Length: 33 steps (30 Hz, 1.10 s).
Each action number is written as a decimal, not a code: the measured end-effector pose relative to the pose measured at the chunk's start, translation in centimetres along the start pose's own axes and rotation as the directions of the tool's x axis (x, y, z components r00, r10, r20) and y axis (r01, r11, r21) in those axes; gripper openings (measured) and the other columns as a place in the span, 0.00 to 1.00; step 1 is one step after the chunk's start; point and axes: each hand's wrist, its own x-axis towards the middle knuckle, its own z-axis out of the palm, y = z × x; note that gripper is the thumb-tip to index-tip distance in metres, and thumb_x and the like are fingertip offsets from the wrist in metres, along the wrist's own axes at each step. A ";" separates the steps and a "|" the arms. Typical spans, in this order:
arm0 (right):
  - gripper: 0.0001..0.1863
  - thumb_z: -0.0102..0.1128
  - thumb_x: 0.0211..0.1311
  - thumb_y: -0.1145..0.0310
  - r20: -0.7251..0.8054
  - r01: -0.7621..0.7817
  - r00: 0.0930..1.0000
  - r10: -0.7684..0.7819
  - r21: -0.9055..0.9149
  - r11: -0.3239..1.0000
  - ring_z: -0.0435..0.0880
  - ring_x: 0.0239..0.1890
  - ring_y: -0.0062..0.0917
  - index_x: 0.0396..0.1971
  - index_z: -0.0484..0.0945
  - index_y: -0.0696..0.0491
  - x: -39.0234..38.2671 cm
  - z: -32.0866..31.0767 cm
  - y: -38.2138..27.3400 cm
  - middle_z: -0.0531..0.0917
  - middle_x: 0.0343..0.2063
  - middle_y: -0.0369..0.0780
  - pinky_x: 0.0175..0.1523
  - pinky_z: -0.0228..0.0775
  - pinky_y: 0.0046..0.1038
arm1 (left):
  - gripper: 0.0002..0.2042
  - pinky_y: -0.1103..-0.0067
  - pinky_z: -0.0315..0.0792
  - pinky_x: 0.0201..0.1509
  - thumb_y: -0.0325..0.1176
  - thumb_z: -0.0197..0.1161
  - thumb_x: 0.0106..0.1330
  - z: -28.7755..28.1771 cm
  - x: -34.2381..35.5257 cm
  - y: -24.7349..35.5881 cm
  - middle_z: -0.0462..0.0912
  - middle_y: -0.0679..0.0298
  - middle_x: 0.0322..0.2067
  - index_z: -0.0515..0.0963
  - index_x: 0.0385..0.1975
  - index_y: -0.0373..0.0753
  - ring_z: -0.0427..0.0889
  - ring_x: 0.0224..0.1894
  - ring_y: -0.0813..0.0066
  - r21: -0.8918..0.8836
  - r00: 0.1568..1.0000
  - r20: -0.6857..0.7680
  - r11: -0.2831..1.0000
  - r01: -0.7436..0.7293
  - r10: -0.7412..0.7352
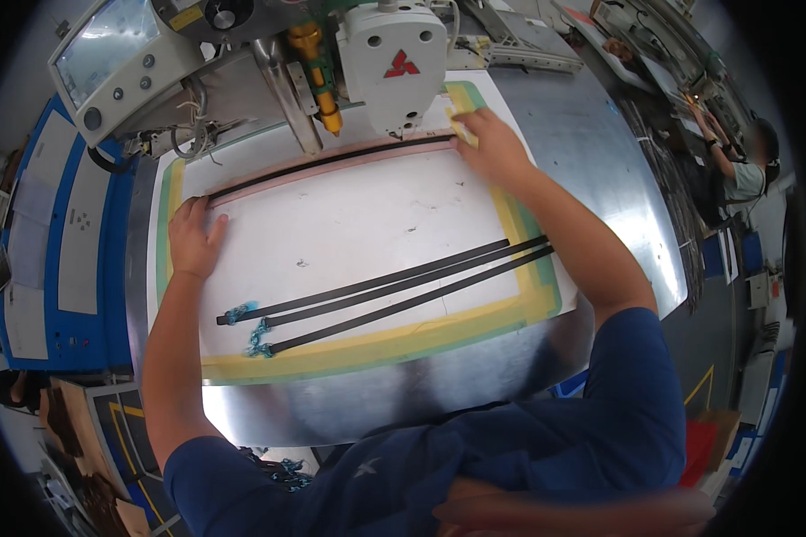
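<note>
A long black strip [331, 161] lies along a pinkish channel [287, 186] on the white board [358, 233]. At its left end rests my left hand [194, 240], fingertips on the channel's end and thumb spread apart. My right hand [495, 154] has the strip's right end at its fingertips, beside a small yellow piece [464, 128]. Nearer to me lie three more black strips [376, 288], slanting up to the right. Crumpled blue-green film or thread [260, 337] clings to their left ends. My right forearm crosses over the right ends of two of them.
A sewing machine head [394, 67] and a brass-coloured nozzle [329, 112] hang above the channel. Yellow and green tape [376, 358] borders the board on a metal table [403, 403]. A control screen [112, 54] stands at the back left; another person [743, 174] works far right.
</note>
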 end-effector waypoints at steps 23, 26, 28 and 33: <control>0.24 0.58 0.64 0.72 0.131 0.087 0.989 -0.064 -0.175 0.981 0.84 0.51 0.41 0.61 0.78 0.51 -1.4 -1.6 4.3 0.79 0.55 0.40 0.56 0.79 0.39 | 0.27 0.60 0.67 0.67 0.49 0.67 0.66 1.7 1.2 6.0 0.81 0.51 0.59 0.80 0.58 0.35 0.77 0.61 0.48 -0.024 0.995 -0.004 0.995 -0.095 0.095; 0.24 0.58 0.63 0.72 0.080 0.093 0.994 -0.078 -0.204 0.975 0.84 0.50 0.41 0.61 0.79 0.53 -1.8 -2.6 7.1 0.80 0.53 0.41 0.55 0.78 0.39 | 0.28 0.59 0.67 0.68 0.49 0.67 0.66 2.4 1.7 8.4 0.80 0.51 0.61 0.80 0.59 0.34 0.76 0.63 0.49 -0.058 0.987 0.006 0.985 -0.161 0.162; 0.23 0.59 0.63 0.71 0.061 0.067 0.997 -0.055 -0.222 0.973 0.84 0.51 0.42 0.59 0.80 0.53 -1.7 -3.0 8.7 0.81 0.53 0.41 0.56 0.78 0.39 | 0.28 0.59 0.66 0.68 0.49 0.67 0.67 2.4 2.6 10.5 0.80 0.51 0.61 0.80 0.59 0.35 0.75 0.63 0.50 -0.032 0.979 -0.013 0.979 -0.202 0.202; 0.24 0.72 0.60 0.58 0.297 -0.005 0.953 0.051 -0.153 0.988 0.84 0.53 0.42 0.53 0.85 0.55 -1.7 -6.8 9.0 0.83 0.51 0.44 0.59 0.76 0.37 | 0.26 0.59 0.65 0.68 0.49 0.67 0.66 3.5 3.2 14.7 0.81 0.52 0.58 0.80 0.58 0.37 0.75 0.63 0.51 -0.130 0.974 0.031 0.968 -0.217 0.222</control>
